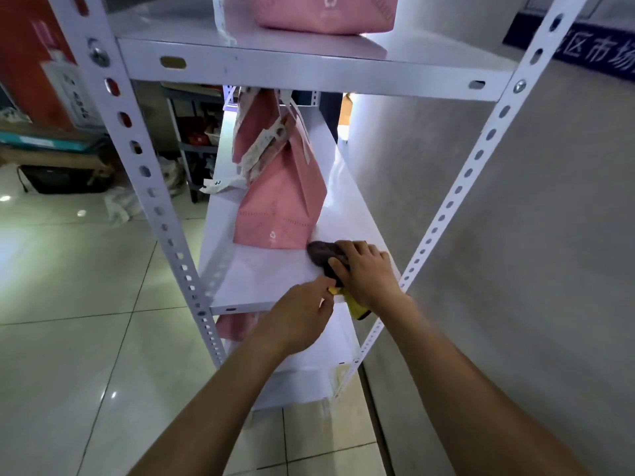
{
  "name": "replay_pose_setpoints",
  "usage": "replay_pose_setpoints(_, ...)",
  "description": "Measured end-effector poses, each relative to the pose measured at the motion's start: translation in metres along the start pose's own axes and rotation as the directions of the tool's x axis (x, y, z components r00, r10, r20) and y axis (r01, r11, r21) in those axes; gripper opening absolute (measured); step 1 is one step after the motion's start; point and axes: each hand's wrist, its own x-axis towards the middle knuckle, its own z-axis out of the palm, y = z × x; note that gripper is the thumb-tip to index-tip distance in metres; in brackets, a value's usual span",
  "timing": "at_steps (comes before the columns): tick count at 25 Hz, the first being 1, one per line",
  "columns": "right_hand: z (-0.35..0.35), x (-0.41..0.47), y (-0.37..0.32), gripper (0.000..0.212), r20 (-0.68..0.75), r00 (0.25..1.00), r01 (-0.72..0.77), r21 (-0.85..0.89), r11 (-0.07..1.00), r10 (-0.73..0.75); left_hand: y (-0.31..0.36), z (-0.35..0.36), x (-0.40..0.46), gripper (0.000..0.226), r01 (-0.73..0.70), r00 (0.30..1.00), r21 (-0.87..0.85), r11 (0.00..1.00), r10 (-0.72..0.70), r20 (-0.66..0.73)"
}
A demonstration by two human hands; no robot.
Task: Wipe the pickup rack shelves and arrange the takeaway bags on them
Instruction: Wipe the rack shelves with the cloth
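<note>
Cloth (324,256) under right hand (367,273) (middle shelf (261,273))

On the middle shelf (261,273), a pink bag (278,204) blocked the left and centre toward the back, leaving bare room along the front edge and a strip down the right edge, where the right hand (367,273) pressed a cloth (323,254) beside the bag.
</note>
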Motion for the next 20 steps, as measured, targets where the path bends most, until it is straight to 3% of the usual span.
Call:
replay_pose_setpoints(2,0.01,-0.002,0.003,0.049,0.067,0.998,-0.021,0.063,0.998,0.017,-0.012,-0.001,0.009,0.03,-0.028,0.999,0.022,0.999,0.029,-0.014)
replay_pose_setpoints(3,0.011,-0.008,0.005,0.047,0.033,0.999,-0.023,0.151,0.988,0.018,-0.015,-0.002,0.014,0.028,-0.048,0.998,0.028,0.998,0.048,-0.027)
replay_pose_setpoints(6,0.01,-0.036,0.01,0.036,-0.231,0.97,0.011,0.358,0.934,0.077,-0.019,0.0,0.028,0.028,-0.107,0.992,0.045,0.993,0.11,-0.067)
replay_pose_setpoints(8,0.011,-0.061,0.012,0.023,-0.335,0.915,-0.068,0.422,0.904,0.224,-0.017,0.004,0.04,0.03,-0.149,0.982,0.072,0.986,0.156,-0.11)
replay_pose_setpoints(10,0.015,-0.078,0.014,0.008,-0.26,0.874,-0.246,0.494,0.834,0.411,-0.012,0.011,0.054,0.031,-0.187,0.968,0.117,0.975,0.203,-0.15)
replay_pose_setpoints(12,0.022,-0.083,0.018,0.005,-0.134,0.866,-0.352,0.522,0.777,0.482,-0.005,0.018,0.066,0.029,-0.182,0.962,0.204,0.962,0.218,-0.167)
replay_pose_setpoints(16,0.029,-0.075,0.013,0.018,-0.078,0.845,-0.38,0.607,0.698,0.529,-0.005,0.032,0.077,0.043,-0.131,0.981,0.335,0.933,0.171,-0.093)
replay_pose_setpoints(20,0.032,-0.076,0.001,0.027,-0.062,0.815,-0.39,0.676,0.625,0.577,-0.01,0.036,0.081,0.048,-0.137,0.974,0.365,0.921,0.192,-0.12)
